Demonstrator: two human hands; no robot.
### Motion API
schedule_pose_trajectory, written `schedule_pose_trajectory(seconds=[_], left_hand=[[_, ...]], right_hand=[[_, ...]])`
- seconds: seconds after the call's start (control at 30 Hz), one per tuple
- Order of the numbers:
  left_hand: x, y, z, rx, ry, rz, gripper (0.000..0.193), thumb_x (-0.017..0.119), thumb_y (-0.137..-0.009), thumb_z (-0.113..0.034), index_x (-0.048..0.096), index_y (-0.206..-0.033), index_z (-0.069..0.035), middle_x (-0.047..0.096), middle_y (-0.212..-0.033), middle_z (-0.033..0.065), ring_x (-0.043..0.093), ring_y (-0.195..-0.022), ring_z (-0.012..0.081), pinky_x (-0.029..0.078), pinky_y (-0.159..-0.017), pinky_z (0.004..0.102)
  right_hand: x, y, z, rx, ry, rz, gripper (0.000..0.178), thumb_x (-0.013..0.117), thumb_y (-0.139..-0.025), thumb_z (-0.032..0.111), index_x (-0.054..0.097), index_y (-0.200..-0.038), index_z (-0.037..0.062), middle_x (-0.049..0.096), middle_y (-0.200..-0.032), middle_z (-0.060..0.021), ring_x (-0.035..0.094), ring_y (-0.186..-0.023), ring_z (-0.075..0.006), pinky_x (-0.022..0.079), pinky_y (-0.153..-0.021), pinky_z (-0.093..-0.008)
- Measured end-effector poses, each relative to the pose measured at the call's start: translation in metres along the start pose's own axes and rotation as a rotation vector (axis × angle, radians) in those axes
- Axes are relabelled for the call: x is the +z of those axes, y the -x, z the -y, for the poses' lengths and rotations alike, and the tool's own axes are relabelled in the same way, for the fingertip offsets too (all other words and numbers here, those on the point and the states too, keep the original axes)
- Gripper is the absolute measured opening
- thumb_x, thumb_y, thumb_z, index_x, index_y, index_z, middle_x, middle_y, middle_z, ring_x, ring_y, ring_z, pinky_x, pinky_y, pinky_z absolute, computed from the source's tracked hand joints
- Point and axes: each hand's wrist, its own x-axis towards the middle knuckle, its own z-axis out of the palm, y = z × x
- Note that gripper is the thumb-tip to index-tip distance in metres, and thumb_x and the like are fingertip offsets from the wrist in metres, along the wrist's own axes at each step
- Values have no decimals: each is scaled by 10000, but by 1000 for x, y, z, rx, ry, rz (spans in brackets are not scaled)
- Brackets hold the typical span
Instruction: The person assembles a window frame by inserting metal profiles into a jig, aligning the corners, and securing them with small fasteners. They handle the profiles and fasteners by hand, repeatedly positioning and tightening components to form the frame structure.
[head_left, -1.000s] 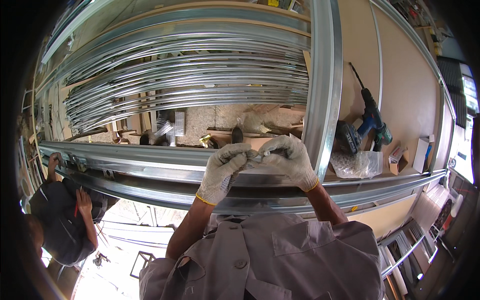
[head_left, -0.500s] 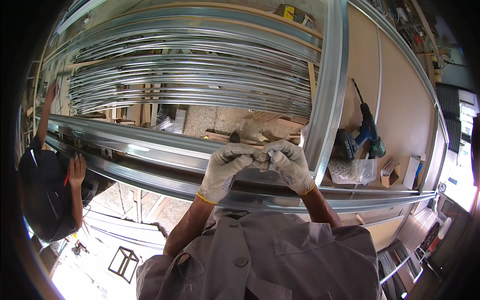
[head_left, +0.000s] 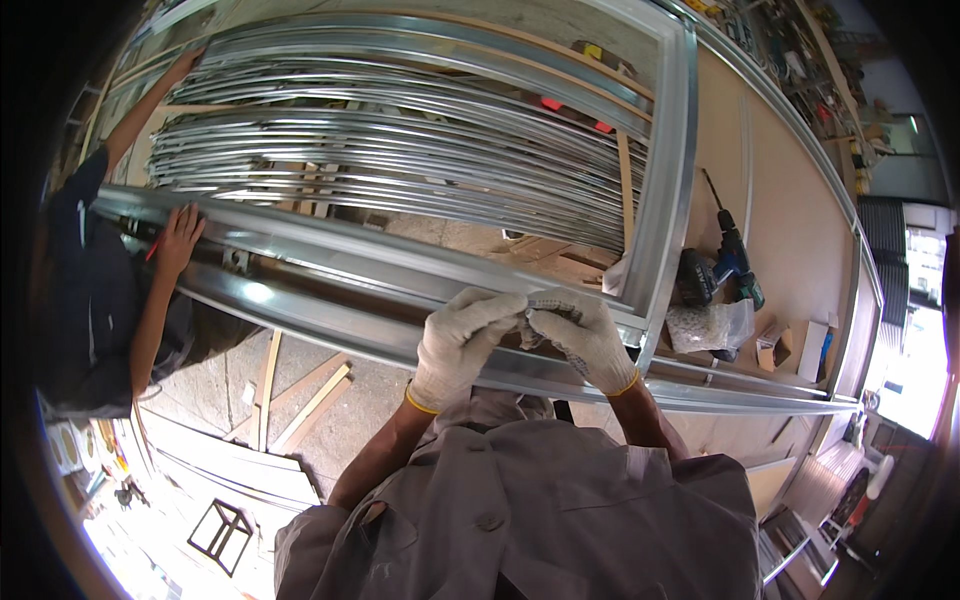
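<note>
A blue-and-black cordless drill (head_left: 722, 268) is lying on the pale board (head_left: 800, 230) at right, just beside a clear plastic bag (head_left: 708, 326) and small cardboard boxes (head_left: 790, 345). Curved metal strips (head_left: 400, 160) are being kept stacked above. Wooden slats (head_left: 300, 395) are lying on the floor below.

Clear plastic bag (head_left: 708, 327) beside small brown cardboard boxes (head_left: 790, 347) on the board at right.

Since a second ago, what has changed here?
The co-worker's far arm has gone up to the stacked metal profiles; their other hand stays on the long metal channel. Left hand and right hand stay together at the channel.
</note>
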Motion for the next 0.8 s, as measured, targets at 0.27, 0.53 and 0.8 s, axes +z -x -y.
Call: schedule_pose_trajectory(seconds=[0.27,0.53,0.8], left_hand=[[-30,64,-4,-115,52,-96,278,784,-959,-99,749,-1210,15,773,-1114,116,743,-976,172,595,-852,306],[-44,91,4,-169,340,-75,313,773,-991,-146,736,-1253,20,760,-1135,110,724,-1036,158,591,-910,304],[-51,103,27,-161,597,-41,427,770,-997,-245,697,-1311,35,745,-1165,121,719,-1032,181,581,-955,332]], right_hand=[[52,23,2,-82,462,12,264,777,-936,107,699,-1169,10,771,-1022,-106,751,-895,-136,591,-788,-288],[74,38,-9,-320,639,16,299,795,-899,85,738,-1179,-3,752,-1084,-127,739,-935,-164,580,-797,-281],[78,37,-18,-320,569,122,261,737,-932,14,740,-1193,1,750,-1103,-137,737,-955,-174,579,-800,-286]])
